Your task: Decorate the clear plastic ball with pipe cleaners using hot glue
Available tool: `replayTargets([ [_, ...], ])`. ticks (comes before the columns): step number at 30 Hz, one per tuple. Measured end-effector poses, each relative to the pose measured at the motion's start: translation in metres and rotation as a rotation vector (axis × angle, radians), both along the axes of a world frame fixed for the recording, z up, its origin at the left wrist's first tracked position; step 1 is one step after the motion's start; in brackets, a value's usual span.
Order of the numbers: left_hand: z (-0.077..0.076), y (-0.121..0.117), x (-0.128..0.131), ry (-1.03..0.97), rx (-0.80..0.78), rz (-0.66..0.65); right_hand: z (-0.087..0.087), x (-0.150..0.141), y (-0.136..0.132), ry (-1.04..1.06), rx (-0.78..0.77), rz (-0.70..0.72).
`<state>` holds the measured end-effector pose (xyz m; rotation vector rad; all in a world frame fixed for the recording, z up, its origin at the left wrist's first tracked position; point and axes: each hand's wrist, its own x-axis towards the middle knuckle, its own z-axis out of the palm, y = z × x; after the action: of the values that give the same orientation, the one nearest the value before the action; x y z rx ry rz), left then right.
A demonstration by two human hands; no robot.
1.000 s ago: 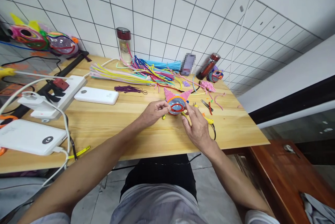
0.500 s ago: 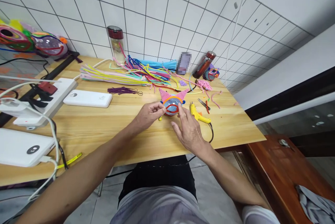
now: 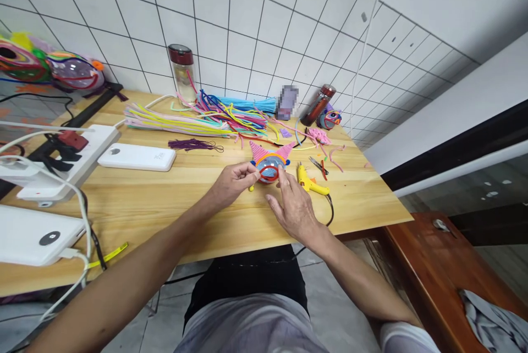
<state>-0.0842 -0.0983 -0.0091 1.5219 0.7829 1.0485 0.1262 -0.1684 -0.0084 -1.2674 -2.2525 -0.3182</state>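
Observation:
On the wooden table sits a clear ball craft [image 3: 269,162] with two pink pointed ears, an orange arch and small blue knobs at its sides. A red pipe cleaner [image 3: 270,167] forms an oval loop on its front. My left hand [image 3: 237,180] is closed in a pinch at the left end of that loop; the fingertips partly hide what they grip. Against the ball's right side rest the stretched fingers of my right hand [image 3: 295,204], thumb apart. A yellow glue gun [image 3: 309,181] lies just right of this hand, with cutting pliers [image 3: 318,166] behind it.
Bundles of coloured pipe cleaners [image 3: 177,122] lie along the back near a glass bottle [image 3: 181,75] and a dark red flask [image 3: 318,104]. Purple strands [image 3: 193,145], a white power bank [image 3: 137,156] and a power strip [image 3: 78,163] with cables occupy the left.
The view has shifted slightly, so the table's right side appears a little further left. Both hands keep nearly the same pose at the ball craft.

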Motion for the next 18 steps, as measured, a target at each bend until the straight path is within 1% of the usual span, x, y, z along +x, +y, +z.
replayTargets([
  [8,0.0001,-0.0011,-0.0007,-0.027,-0.014,-0.002,-0.0033,0.0021,0.0046,0.03,-0.036,0.025],
  [13,-0.0041,0.0005,-0.0005,-0.015,-0.015,-0.012,-0.0052,0.0025,0.0073,0.034,-0.023,0.016],
  [18,-0.0039,0.0,-0.0004,-0.017,-0.031,-0.029,-0.0065,0.0022,0.0082,0.056,-0.016,0.033],
])
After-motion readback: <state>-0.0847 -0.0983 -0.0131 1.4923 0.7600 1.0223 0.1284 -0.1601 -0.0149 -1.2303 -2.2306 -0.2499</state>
